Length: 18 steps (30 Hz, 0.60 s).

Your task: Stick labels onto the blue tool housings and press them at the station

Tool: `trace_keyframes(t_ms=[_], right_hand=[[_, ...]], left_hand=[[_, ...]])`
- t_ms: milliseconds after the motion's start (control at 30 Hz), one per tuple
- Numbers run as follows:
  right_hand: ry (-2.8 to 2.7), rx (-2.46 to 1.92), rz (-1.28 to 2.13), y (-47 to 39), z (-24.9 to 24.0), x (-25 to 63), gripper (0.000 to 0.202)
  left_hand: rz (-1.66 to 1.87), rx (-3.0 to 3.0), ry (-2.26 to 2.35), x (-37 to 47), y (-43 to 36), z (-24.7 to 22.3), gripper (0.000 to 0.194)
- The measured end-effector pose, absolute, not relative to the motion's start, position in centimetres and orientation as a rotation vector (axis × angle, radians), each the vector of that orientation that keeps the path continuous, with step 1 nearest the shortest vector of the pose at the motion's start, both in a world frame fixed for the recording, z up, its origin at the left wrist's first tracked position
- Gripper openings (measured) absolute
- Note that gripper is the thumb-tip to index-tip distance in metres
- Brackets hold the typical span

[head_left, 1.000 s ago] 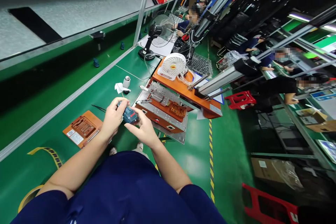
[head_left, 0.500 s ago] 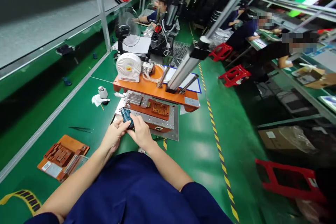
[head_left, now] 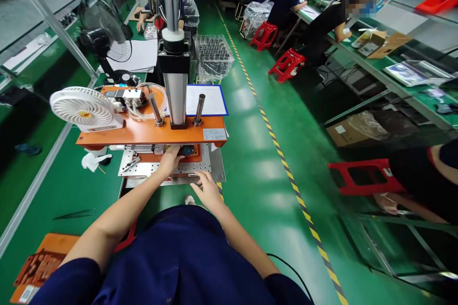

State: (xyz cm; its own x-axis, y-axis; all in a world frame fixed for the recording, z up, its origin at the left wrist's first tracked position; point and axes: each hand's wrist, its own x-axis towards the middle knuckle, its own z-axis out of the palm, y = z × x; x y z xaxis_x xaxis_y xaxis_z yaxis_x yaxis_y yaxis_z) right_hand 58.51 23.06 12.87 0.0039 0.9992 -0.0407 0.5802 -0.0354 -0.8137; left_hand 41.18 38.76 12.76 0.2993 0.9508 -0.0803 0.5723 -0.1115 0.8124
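My left hand has its fingers at the dark blue housing on the press bed, their closure and hold I cannot tell, while nearer me my right hand hovers empty, fingers loosely open, and the white fan stands beyond, leftward.

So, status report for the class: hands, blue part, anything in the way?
Left hand at blue part; right hand open, empty. Orange plate overhangs left fingertips.
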Motion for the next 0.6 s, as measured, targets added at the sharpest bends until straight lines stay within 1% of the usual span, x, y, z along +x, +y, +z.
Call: trace_keyframes(t_ms=[67,100,200,333,400,467,533,600], right_hand=[[-1.573,-1.695,0.909,22.6,12.4,59.7,0.041],[-1.525,-1.693,0.921,22.4,12.3,60.2,0.04],[-1.352,-1.66,0.957,22.6,11.8,61.5,0.04],[-1.159,-1.674,0.964,24.6,10.0,63.7,0.04],[-1.015,-1.72,0.939,26.0,8.4,64.9,0.046],[-0.844,-1.771,0.938,27.5,6.5,65.8,0.057],[-0.696,-1.812,1.002,28.8,4.5,66.2,0.068],[-0.627,-1.816,1.111,29.4,2.6,66.1,0.075]], left_hand=[[0.469,1.915,1.418,42.0,40.8,12.1,0.019],[0.4,1.966,1.437,42.2,41.6,11.9,0.017],[0.265,2.092,1.451,42.3,42.8,11.2,0.022],[0.237,2.172,1.456,42.7,42.2,10.5,0.033],[0.271,2.164,1.499,42.7,41.2,10.3,0.037],[0.336,2.118,1.598,41.8,40.1,10.1,0.044],[0.438,2.011,1.788,39.6,39.3,9.9,0.051],[0.569,1.795,2.067,35.9,38.7,9.8,0.051]])
